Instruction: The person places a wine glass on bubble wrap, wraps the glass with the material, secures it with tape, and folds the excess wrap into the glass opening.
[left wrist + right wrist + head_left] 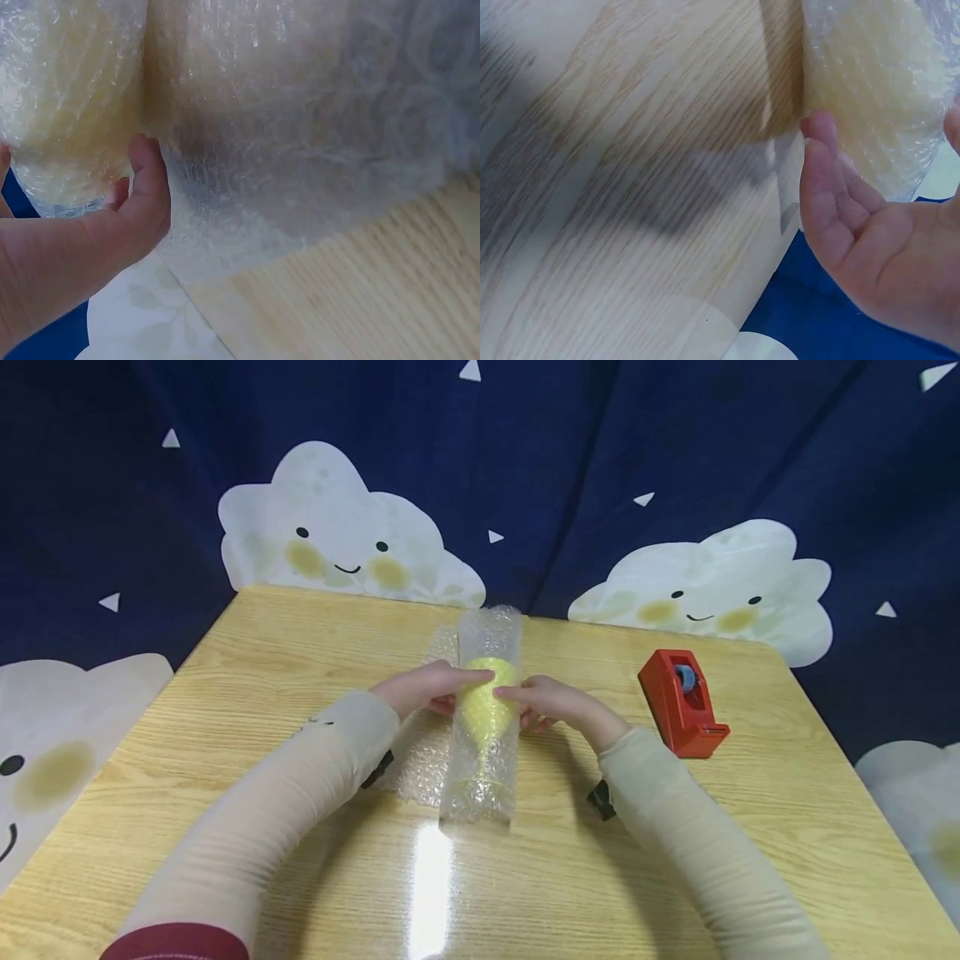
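Supporting surface: a light-brown, wood-grained table (570,902) with a glossy finish; a white strip of glare shows on its near part. Lying at the middle, lengthwise from near to far: a long bundle of clear bubble wrap (480,793) enclosing a yellow goblet-shaped object (486,718). Directly left, a flat sheet of clear bubble wrap (420,764). Right, well apart: a red, wedge-shaped tape dispenser (681,714), upright.

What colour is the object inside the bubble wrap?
The object is yellow, seen through the bubble wrap; best in the head view.
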